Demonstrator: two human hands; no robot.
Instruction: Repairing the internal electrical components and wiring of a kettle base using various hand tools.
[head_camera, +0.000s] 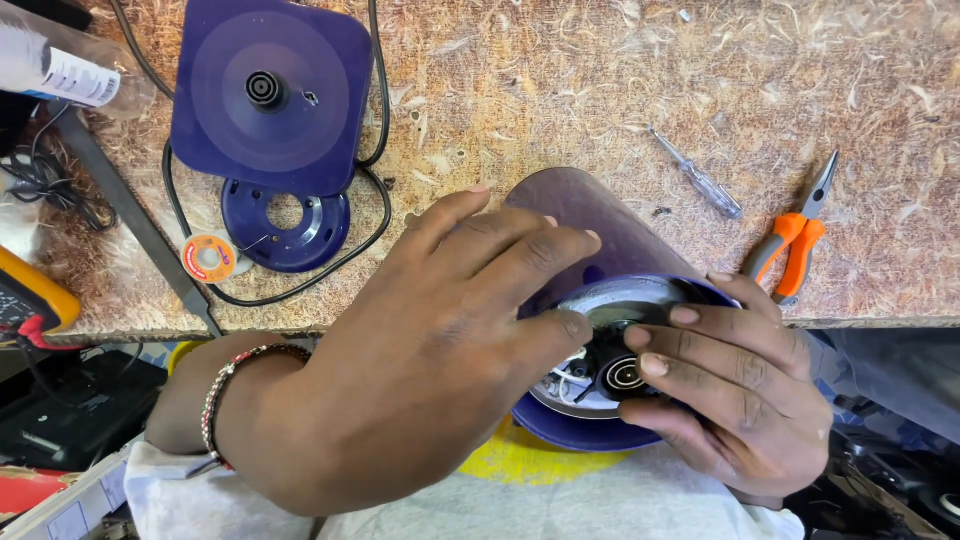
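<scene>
A purple electric kettle lies on its side at the bench's front edge, its open underside facing me. My left hand grips the kettle body from the left, thumb on the rim of the base. My right hand holds the base from the right, fingertips on the black round connector among white wires inside the metal bottom. A beaded bracelet is on my left wrist.
On the chipboard bench lie a purple square kettle stand with black cord, a purple round cover ring, a small solder spool, a clear-handled screwdriver and orange-handled pliers. A yellow multimeter sits at the left.
</scene>
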